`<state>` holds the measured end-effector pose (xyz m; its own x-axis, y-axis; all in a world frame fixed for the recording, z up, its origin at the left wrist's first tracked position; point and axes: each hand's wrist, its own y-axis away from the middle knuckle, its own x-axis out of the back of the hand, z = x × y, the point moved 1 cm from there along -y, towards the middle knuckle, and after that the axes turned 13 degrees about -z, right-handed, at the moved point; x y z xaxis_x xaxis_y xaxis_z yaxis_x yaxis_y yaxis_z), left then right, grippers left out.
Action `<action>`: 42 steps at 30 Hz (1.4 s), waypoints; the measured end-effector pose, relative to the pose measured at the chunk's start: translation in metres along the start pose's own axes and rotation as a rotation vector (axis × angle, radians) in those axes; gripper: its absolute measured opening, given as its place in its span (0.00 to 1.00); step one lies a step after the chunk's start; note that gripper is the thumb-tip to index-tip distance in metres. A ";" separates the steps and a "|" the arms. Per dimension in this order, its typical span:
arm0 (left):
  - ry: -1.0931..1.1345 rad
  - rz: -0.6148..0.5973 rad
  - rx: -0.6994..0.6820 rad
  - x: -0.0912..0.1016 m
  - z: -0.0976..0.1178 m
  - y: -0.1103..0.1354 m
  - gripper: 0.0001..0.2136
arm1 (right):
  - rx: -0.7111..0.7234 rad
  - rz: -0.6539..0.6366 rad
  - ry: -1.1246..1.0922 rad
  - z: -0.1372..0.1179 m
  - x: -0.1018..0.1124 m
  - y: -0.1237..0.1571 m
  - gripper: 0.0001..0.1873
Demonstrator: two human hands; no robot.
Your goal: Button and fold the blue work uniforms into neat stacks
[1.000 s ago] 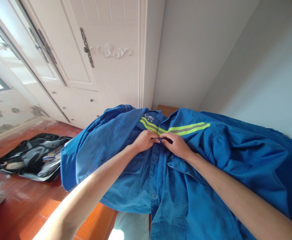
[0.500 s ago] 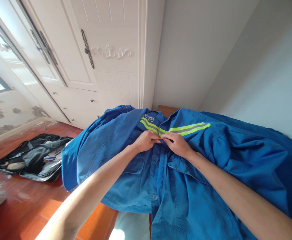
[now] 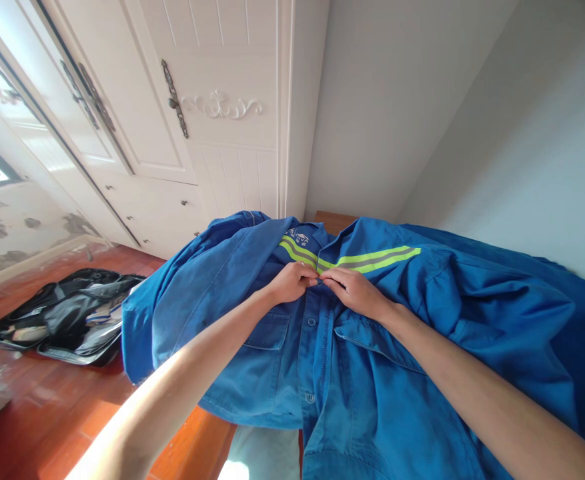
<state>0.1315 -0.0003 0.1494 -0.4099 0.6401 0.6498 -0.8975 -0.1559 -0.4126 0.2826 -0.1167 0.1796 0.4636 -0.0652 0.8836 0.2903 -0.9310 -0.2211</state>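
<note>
A blue work jacket [image 3: 352, 373] with yellow-green reflective stripes [image 3: 372, 257] at the collar lies spread out in front of me. My left hand [image 3: 292, 281] pinches the left edge of its front placket just below the collar. My right hand [image 3: 355, 290] pinches the right edge, and the fingertips of both hands meet at the top button. Lower buttons [image 3: 311, 322] run down the closed front. A chest pocket [image 3: 267, 333] lies beside my left wrist.
A white wardrobe [image 3: 207, 133] with metal handles stands behind on the left. An open black bag [image 3: 62, 320] lies on the red wooden floor [image 3: 57, 413]. Pale walls [image 3: 472, 120] rise at the right. A wooden edge [image 3: 335, 219] shows behind the collar.
Both hands stay pinched together at the top of the placket, with only small finger movements. The jacket has barely shifted.
</note>
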 end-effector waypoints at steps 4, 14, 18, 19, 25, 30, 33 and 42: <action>0.018 -0.024 -0.018 0.000 0.003 -0.001 0.13 | 0.001 0.009 0.023 -0.001 -0.002 -0.001 0.13; 0.079 0.004 0.077 -0.001 0.001 -0.001 0.06 | -0.036 -0.017 0.067 0.000 -0.007 -0.002 0.09; 0.255 0.095 0.086 -0.004 0.001 0.000 0.06 | -0.073 0.010 0.034 0.003 -0.009 -0.001 0.09; 0.299 0.103 0.079 -0.004 0.001 0.001 0.07 | -0.081 0.020 0.016 0.003 -0.010 -0.001 0.09; 0.336 0.133 0.097 -0.006 0.002 0.001 0.08 | -0.097 0.089 -0.155 0.003 -0.011 -0.001 0.08; 0.279 0.135 0.100 -0.005 0.005 0.002 0.09 | -0.111 0.046 -0.271 0.002 -0.010 -0.004 0.11; 0.249 0.116 0.085 -0.005 0.009 0.002 0.08 | -0.078 -0.005 -0.349 0.000 -0.010 -0.006 0.12; 0.183 0.102 0.063 -0.005 0.010 0.001 0.06 | -0.103 -0.007 -0.452 0.005 -0.017 -0.005 0.14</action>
<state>0.1312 -0.0107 0.1520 -0.4682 0.7438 0.4771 -0.8633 -0.2699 -0.4263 0.2777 -0.1094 0.1636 0.7872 0.0830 0.6111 0.2204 -0.9633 -0.1531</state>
